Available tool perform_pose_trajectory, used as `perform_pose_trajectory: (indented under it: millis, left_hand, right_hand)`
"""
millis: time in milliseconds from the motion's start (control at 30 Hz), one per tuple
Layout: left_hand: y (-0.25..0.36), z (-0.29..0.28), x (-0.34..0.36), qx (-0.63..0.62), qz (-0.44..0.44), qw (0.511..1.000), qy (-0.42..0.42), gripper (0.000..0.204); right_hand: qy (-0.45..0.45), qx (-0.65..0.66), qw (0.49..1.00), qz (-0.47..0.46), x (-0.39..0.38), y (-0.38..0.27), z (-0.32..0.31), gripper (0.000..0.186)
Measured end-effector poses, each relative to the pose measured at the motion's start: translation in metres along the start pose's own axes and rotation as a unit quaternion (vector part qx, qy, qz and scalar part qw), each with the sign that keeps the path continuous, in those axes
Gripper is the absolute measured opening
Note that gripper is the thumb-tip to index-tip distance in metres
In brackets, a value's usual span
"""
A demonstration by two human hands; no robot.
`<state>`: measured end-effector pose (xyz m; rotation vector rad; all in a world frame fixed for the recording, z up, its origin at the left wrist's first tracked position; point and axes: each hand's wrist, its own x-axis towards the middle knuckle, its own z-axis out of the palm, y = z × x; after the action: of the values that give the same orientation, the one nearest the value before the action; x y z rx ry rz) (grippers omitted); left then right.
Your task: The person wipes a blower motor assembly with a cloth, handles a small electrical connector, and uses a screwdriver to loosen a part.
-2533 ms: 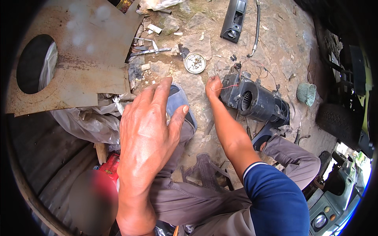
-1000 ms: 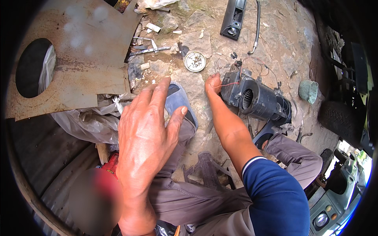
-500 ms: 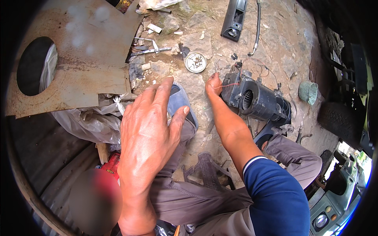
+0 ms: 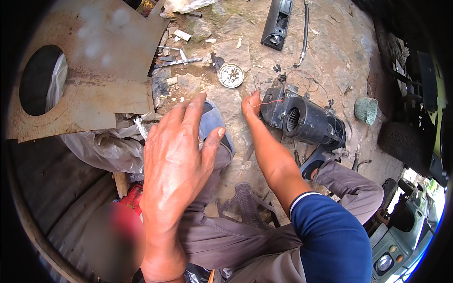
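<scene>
My left hand (image 4: 175, 155) is raised in the foreground, palm down, thumb out and fingers extended, above my leg and a blue-grey shoe (image 4: 211, 120). Farther forward, my right hand (image 4: 251, 103) has curled fingers at the left end of a black blower unit (image 4: 311, 121), where a thin red wire (image 4: 271, 101) runs past it; what the fingers hold is too small to make out. A round tin lid (image 4: 230, 75) with small metal pieces lies on the stone ground just beyond that hand.
A rusty metal sheet (image 4: 94, 75) with a large hole fills the left. A black panel (image 4: 276, 23) and hose (image 4: 303, 35) lie at the top. On the right are a mesh cup (image 4: 365, 112), a tyre (image 4: 403, 144) and vehicle parts. A low plastic stool (image 4: 245, 198) stands between my legs.
The view has shifted very slightly, moving the ground items a little left in the picture. Both hands hold almost the same pose, with only small movement at my right hand.
</scene>
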<state>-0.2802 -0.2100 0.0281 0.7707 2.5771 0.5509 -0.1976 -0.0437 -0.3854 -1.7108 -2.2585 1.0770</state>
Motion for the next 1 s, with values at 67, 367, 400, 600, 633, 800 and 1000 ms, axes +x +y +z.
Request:
perform_pose_trajectory:
  millis: [67, 367, 400, 600, 633, 800, 1000]
  left_hand:
    - [0.0, -0.002, -0.001, -0.002, -0.007, 1.0, 0.002, 0.053]
    - [-0.003, 0.001, -0.001, -0.001, -0.004, 1.0, 0.002, 0.053]
    - [-0.002, 0.001, 0.0, -0.001, -0.004, 1.0, 0.0, 0.054]
    - [-0.003, 0.0, -0.002, 0.001, -0.008, 1.0, 0.002, 0.054]
    - [-0.003, -0.001, -0.003, 0.003, -0.01, 1.0, 0.002, 0.054]
    - [-0.004, -0.001, -0.001, 0.004, -0.009, 1.0, -0.005, 0.054]
    - [-0.003, -0.002, 0.0, 0.0, -0.011, 1.0, -0.019, 0.055]
  right_hand:
    - [-0.028, -0.04, 0.996, 0.071, -0.012, 0.009, -0.003, 0.035]
    - [-0.006, -0.019, 0.994, 0.103, -0.015, 0.023, 0.003, 0.033]
    - [-0.004, -0.012, 0.993, 0.115, -0.013, 0.022, 0.005, 0.034]
    - [-0.041, -0.064, 0.989, 0.126, -0.009, 0.015, 0.002, 0.035]
    - [-0.059, -0.092, 0.987, 0.12, -0.01, 0.01, 0.0, 0.036]
    - [-0.062, -0.118, 0.986, 0.097, -0.006, 0.008, -0.003, 0.04]
    - [-0.061, 0.014, 0.998, 0.001, 0.014, -0.02, 0.014, 0.04]
